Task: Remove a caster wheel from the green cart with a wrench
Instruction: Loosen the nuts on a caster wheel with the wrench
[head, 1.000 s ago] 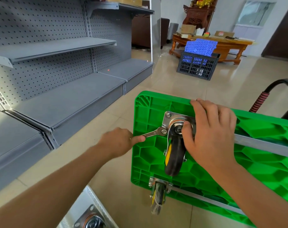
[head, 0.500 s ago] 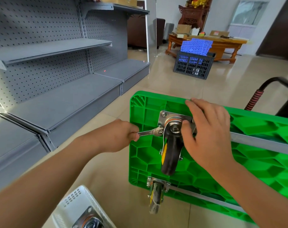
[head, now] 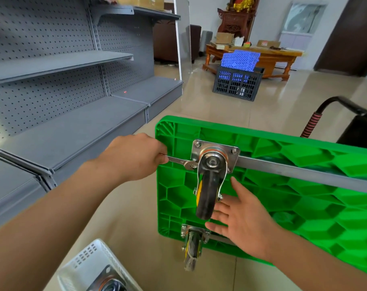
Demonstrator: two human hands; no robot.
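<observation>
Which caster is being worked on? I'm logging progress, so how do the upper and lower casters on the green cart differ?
The upper caster has the wrench on a plate bolt, gripped by the left hand; the lower caster has no tool. The upper looks larger and nearer, the lower sits at the cart's edge. Both remain mounted.

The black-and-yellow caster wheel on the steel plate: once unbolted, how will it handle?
The black-and-yellow caster wheel with its steel mounting plate probably feels heavy for its size. Its fork likely swivels and flops. Set down, it may roll, so the open right hand beside it should catch it.
</observation>
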